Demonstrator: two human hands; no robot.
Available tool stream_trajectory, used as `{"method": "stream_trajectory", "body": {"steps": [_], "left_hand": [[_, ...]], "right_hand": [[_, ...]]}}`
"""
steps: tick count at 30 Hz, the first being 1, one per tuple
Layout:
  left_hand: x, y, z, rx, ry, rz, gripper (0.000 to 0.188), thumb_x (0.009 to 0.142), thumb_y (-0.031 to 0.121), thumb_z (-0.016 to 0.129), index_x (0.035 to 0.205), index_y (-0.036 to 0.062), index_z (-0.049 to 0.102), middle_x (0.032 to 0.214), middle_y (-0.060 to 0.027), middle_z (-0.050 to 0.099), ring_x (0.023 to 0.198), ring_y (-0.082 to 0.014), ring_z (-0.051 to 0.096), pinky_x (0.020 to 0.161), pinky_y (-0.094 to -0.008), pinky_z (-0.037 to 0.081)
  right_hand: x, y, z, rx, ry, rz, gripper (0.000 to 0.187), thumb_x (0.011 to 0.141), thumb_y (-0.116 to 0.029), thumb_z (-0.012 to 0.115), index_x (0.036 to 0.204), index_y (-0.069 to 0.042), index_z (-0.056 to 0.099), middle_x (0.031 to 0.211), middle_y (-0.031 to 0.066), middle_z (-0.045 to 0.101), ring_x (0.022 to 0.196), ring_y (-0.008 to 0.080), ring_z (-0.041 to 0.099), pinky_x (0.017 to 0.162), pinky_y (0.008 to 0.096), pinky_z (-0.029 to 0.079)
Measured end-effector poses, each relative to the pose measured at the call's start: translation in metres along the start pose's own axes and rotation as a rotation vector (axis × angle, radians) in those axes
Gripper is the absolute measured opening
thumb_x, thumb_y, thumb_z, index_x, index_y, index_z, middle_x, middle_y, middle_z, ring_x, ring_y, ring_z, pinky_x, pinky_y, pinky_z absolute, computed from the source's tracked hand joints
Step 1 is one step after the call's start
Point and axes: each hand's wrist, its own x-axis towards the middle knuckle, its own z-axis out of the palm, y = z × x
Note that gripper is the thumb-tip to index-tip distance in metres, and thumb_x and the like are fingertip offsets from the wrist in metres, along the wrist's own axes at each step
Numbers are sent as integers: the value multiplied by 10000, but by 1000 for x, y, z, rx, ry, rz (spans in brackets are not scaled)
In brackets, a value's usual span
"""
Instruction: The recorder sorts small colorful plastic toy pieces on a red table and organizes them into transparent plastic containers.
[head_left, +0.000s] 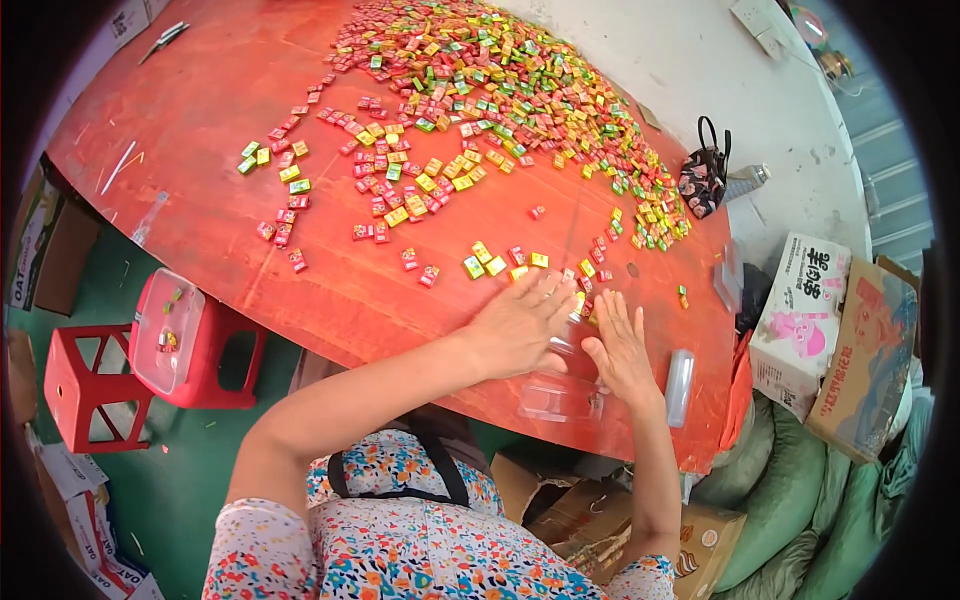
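Note:
My left hand (523, 322) reaches over the red table with its fingers stretched out together, nearest a few small candy-sized boxes. To its right, my right hand (622, 350) also has its fingers extended and thumb apart. Between the two palms lies a clear plastic piece (566, 346), its outline hard to make out, with small yellow and red boxes (580, 300) at its far end. Closer to the table edge sits a clear plastic tray (560, 400). A clear plastic container (680, 388) lies right of my right hand.
A large heap of small red, yellow and green boxes (500, 80) covers the far side of the red table (190, 170). A flowered handbag (705, 178) stands at the right. Red stools (80, 390), one with a clear bin (160, 340), are left; cartons (800, 320) and green sacks (780, 480) are right.

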Motion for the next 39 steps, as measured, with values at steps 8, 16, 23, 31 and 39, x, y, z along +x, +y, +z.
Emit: {"method": "stream_trajectory", "body": {"steps": [8, 16, 23, 31, 39], "left_hand": [[-88, -68, -65, 123, 270, -233, 378, 845, 103, 600, 1213, 14, 609, 1271, -147, 604, 1208, -334, 536, 1004, -454, 436], [-56, -57, -68, 48, 159, -383, 367, 806, 188, 713, 1133, 42, 634, 1063, -108, 605, 1055, -284, 553, 931, -405, 429], [-102, -84, -75, 109, 253, -241, 351, 789, 106, 684, 1126, 22, 637, 1084, -124, 605, 1038, -298, 569, 916, -430, 465], [-121, -77, -70, 26, 262, -228, 303, 790, 32, 667, 1091, 3, 647, 1057, -126, 606, 965, -318, 590, 866, -405, 500], [-127, -61, -74, -31, 318, -364, 229, 831, 91, 661, 1049, 27, 636, 958, -120, 578, 896, -305, 590, 767, -406, 513]], "right_hand": [[70, -92, -16, 298, 271, -209, 452, 913, -179, 654, 1337, -58, 555, 1365, 153, 559, 1239, 340, 541, 1065, 454, 394], [109, -114, -9, 205, 273, -236, 363, 789, -154, 746, 1123, -52, 646, 1116, 96, 652, 1023, 298, 606, 878, 431, 456], [97, -130, -12, 304, 388, -343, 372, 803, -195, 751, 1133, -58, 643, 1120, 108, 652, 1043, 310, 596, 909, 434, 454], [105, -148, 8, 340, 360, -376, 393, 808, -124, 726, 1184, -67, 626, 1141, 108, 637, 1056, 315, 585, 907, 434, 459], [116, -119, 8, 174, 336, -426, 334, 799, -53, 697, 1130, -68, 653, 1146, 70, 597, 1041, 294, 568, 882, 414, 459]]}}
